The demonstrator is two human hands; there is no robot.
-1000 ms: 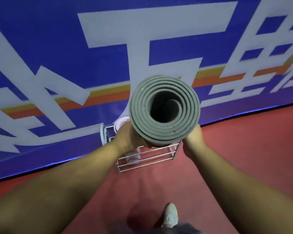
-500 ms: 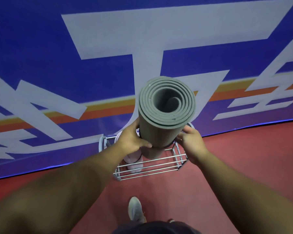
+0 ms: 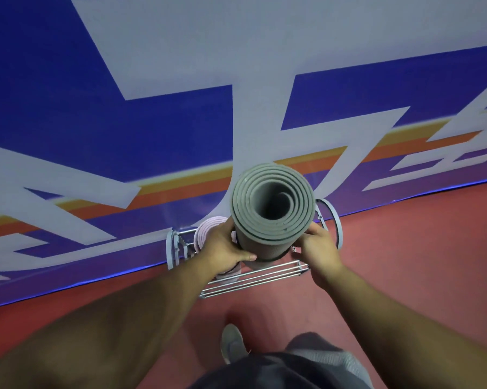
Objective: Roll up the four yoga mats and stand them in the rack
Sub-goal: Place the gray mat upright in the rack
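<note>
A rolled grey yoga mat stands upright between my hands, its open end facing the camera and its lower end down inside the metal wire rack. My left hand grips its left side and my right hand holds its right side. A rolled pink mat stands in the rack just left of the grey one, partly hidden by my left hand.
The rack stands on a red floor against a blue wall banner with large white characters and orange stripes. My shoe and trouser leg show below the rack.
The grey mat has gone down from chest height into the rack, and I have stepped closer to the wall. Both hands have stayed on the mat.
</note>
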